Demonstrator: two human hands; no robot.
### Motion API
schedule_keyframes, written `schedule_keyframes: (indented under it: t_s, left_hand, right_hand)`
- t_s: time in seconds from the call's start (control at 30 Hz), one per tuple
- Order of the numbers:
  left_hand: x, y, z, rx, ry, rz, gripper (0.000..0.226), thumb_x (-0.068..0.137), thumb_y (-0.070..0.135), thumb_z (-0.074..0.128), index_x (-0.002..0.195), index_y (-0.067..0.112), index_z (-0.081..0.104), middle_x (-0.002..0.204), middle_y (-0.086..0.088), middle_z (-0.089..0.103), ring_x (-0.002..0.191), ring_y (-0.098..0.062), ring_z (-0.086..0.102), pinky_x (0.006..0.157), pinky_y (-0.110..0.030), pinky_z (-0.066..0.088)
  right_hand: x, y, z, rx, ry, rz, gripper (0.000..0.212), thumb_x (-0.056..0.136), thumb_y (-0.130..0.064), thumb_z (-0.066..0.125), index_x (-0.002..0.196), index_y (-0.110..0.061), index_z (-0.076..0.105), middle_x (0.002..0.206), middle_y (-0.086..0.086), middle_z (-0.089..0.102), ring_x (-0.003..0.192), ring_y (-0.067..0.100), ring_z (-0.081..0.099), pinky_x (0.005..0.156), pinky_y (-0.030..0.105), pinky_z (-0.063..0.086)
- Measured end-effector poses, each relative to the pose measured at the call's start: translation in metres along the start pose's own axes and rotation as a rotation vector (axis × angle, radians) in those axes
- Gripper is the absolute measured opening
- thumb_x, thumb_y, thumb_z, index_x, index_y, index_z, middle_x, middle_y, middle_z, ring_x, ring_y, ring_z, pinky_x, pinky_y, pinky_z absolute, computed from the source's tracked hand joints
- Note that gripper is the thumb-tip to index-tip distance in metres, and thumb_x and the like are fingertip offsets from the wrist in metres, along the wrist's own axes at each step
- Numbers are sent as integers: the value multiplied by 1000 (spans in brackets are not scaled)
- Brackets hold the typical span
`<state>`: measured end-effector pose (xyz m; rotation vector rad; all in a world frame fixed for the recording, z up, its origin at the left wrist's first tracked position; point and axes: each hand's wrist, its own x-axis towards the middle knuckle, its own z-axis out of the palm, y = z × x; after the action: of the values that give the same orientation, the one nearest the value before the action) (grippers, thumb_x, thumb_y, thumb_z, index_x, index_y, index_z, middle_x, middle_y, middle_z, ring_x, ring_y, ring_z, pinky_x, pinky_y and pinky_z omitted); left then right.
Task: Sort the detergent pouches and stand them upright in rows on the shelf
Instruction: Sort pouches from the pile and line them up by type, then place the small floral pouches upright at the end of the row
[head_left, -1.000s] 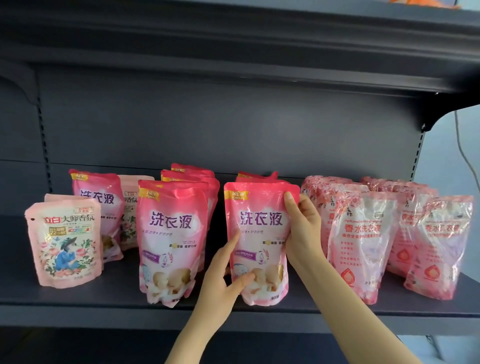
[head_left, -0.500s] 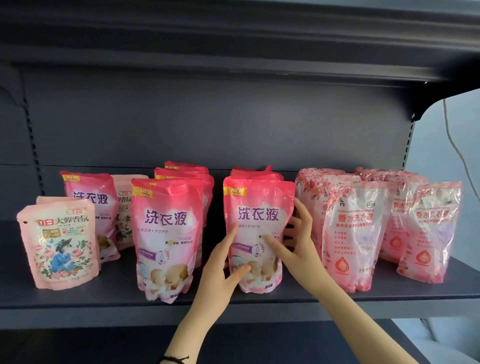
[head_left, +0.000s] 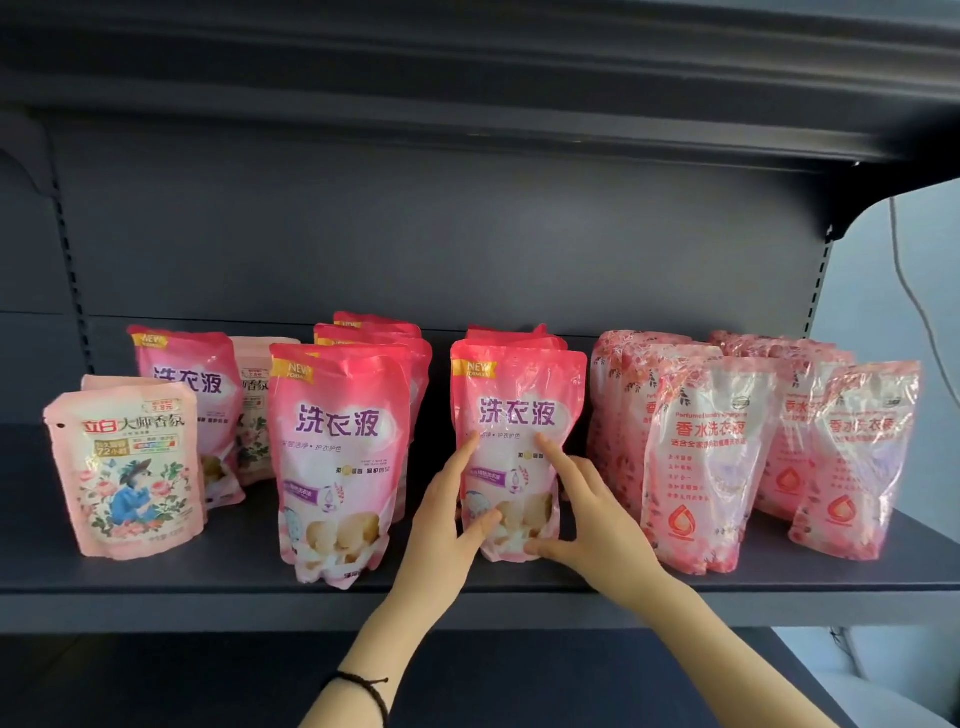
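A bright pink detergent pouch (head_left: 517, 395) stands upright at the front of the middle row on the dark shelf (head_left: 156, 582). My left hand (head_left: 441, 525) lies against its lower left side, thumb on the front, fingers straight. My right hand (head_left: 582, 512) touches its lower right front with spread, straight fingers. A matching pouch (head_left: 337, 452) heads the row to the left, with more behind both. Pale floral pouches (head_left: 124, 467) stand at the far left. Two rows of red-patterned pouches (head_left: 711, 457) stand on the right.
Another bright pink pouch (head_left: 187, 395) and a pale one (head_left: 257, 405) stand at the back left. The shelf above (head_left: 467, 78) overhangs closely. The shelf's right end (head_left: 924, 551) is open, with a cable (head_left: 914, 291) on the wall beyond.
My right hand slid down from the pouch's upper right edge to its lower front. The left hand stayed at the lower left side. The camera view shifted slightly.
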<state>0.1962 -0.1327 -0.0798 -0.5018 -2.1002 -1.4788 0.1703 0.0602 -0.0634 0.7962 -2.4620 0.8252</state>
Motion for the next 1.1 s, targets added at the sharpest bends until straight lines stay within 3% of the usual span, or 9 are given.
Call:
schedule_keyframes:
  t_s: [0.07, 0.17, 0.23, 0.37, 0.5, 0.63, 0.9, 1.0, 1.1]
  left_hand:
    - [-3, 9, -5, 182, 3, 41, 80, 89, 19, 67, 137, 61, 19, 147, 21, 25, 133, 7, 31, 109, -27, 39]
    - [1, 37, -22, 523, 8, 118, 70, 90, 29, 64, 134, 58, 18, 152, 18, 1, 119, 11, 21, 101, -13, 32]
    - [13, 66, -36, 644, 12, 211, 60, 90, 31, 63, 133, 45, 25, 147, 17, 10, 102, 16, 24, 87, 2, 30]
    - [64, 137, -64, 757, -102, 351, 22, 88, 37, 60, 109, 38, 53, 108, 19, 55, 88, 2, 52, 73, -21, 47]
    - [131, 164, -82, 988, -282, 224, 9, 88, 37, 60, 96, 35, 62, 96, 17, 65, 91, -8, 60, 73, -30, 46]
    - [188, 153, -88, 933, -422, 122, 9, 89, 31, 65, 97, 28, 68, 89, 16, 64, 90, -10, 60, 85, -36, 51]
    - [288, 108, -84, 804, -632, 54, 13, 85, 28, 73, 96, 23, 71, 97, 6, 70, 92, -13, 65, 90, -36, 51]
    - [319, 87, -74, 703, -702, 5, 11, 84, 19, 73, 94, 17, 69, 92, -3, 71, 83, -17, 65, 79, -28, 52]
    - [338, 64, -63, 528, -758, -164, 7, 85, 21, 72, 90, 23, 68, 79, 8, 69, 72, -6, 60, 58, -18, 45]
  right_hand:
    - [-2, -3, -7, -126, 41, -14, 98, 72, -48, 76, 141, -61, 7, 118, -22, 29, 91, 3, 51, 60, 18, 52]
    - [7, -18, -34, -187, 97, -43, 58, 81, -56, 62, 134, -43, 42, 108, -19, 36, 80, 3, 53, 63, 22, 53]
    - [21, -33, -60, -171, 111, -85, 38, 84, -50, 59, 119, -34, 59, 98, -22, 45, 74, 1, 54, 64, 22, 51]
    - [65, -67, -114, -243, 58, -169, 18, 84, -42, 56, 96, -34, 66, 77, -20, 60, 68, 1, 58, 66, 31, 52]
    - [113, -78, -148, -478, -43, -158, 11, 85, -38, 56, 89, -35, 65, 69, -25, 59, 73, 6, 61, 69, 29, 51]
    - [160, -68, -164, -630, -236, -135, 11, 88, -37, 58, 94, -35, 67, 72, -26, 57, 77, 6, 57, 74, 31, 52]
    - [256, -26, -174, -539, -480, -206, 12, 86, -29, 67, 97, -25, 71, 76, -12, 69, 68, 7, 66, 69, 25, 50]
    - [290, -9, -167, -459, -561, -216, 13, 85, -27, 70, 97, -24, 72, 78, -10, 70, 73, 12, 68, 74, 30, 54]
    - [312, 8, -154, -354, -675, -207, 14, 84, -23, 70, 98, -20, 73, 77, -8, 68, 67, 14, 66, 77, 39, 56]
